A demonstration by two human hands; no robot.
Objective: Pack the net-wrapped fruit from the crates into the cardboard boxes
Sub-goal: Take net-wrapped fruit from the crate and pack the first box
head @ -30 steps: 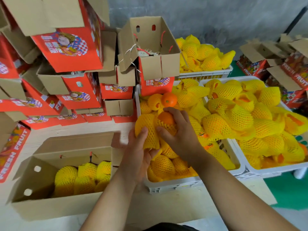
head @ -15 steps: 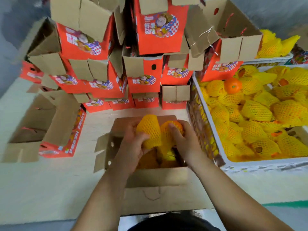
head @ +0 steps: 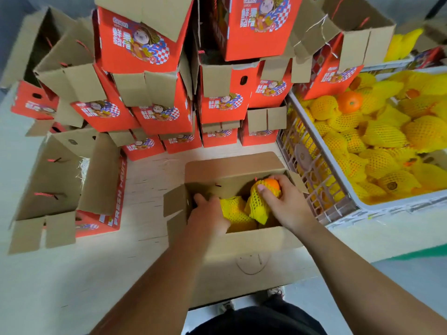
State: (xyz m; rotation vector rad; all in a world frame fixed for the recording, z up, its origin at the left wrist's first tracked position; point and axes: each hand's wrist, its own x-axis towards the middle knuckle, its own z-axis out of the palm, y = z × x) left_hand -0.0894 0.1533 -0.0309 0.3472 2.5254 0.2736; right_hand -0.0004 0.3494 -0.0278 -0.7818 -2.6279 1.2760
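An open cardboard box stands on the table right in front of me, with net-wrapped fruit in its bottom. My right hand grips an orange fruit half out of its yellow net, just inside the box's far right corner. My left hand reaches down into the box's left side and holds a second net-wrapped fruit; its fingertips are hidden. A white plastic crate heaped with net-wrapped fruit stands to the right of the box.
Red printed cardboard boxes are stacked several high behind the packing box. Another open box lies on the table at the left. One bare orange sits on the crate's heap. The pale table top shows between the boxes.
Both hands have carried a fruit each from the crate to the box and dropped lower into it. The left fruit now sits down among the others; my view has swung left.
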